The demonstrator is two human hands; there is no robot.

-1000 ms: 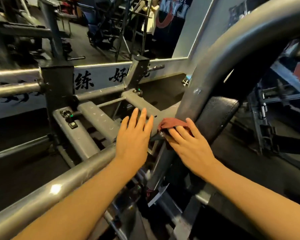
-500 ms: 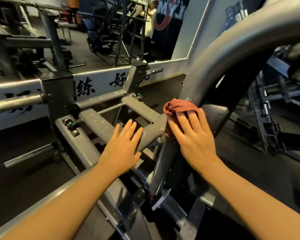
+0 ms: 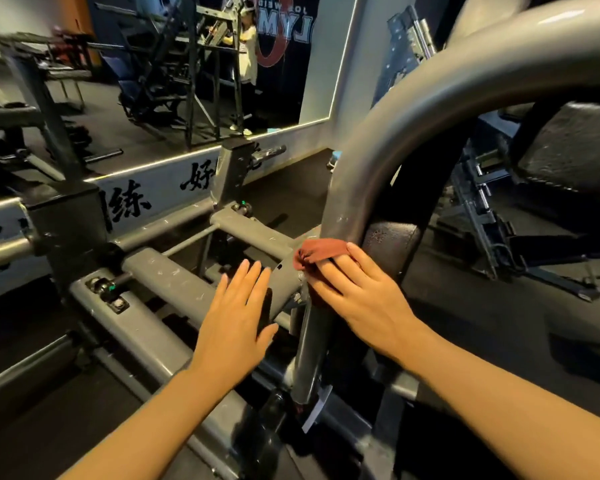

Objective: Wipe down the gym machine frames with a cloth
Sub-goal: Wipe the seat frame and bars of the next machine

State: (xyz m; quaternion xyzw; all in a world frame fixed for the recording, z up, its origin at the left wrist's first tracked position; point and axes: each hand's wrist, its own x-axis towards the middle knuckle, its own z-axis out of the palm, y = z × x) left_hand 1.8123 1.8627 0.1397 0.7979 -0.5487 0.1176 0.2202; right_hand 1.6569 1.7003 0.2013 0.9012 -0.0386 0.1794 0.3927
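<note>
A: We see the crumpled rust-red cloth [image 3: 321,253] pressed against the thick curved grey steel tube [image 3: 357,188] of the machine frame, low on the tube, just above where a grey crossbar [image 3: 257,233] joins it.

B: Close behind the tube sits a black padded cushion [image 3: 388,244], and a long scuffed grey rail [image 3: 142,327] runs below on the left. Further back we make out a wall mirror [image 3: 194,74] over a white band with black characters.

A: Our right hand [image 3: 361,299] lies flat over the cloth, fingers straight and together, pinning it to the tube. Our left hand [image 3: 236,323] is spread open, fingers extended, over the joint below the crossbar; we cannot tell whether it touches the metal.

B: Against half a second ago, the cloth and right hand sit a little lower on the tube, and the left hand has kept its spread pose beside them
</note>
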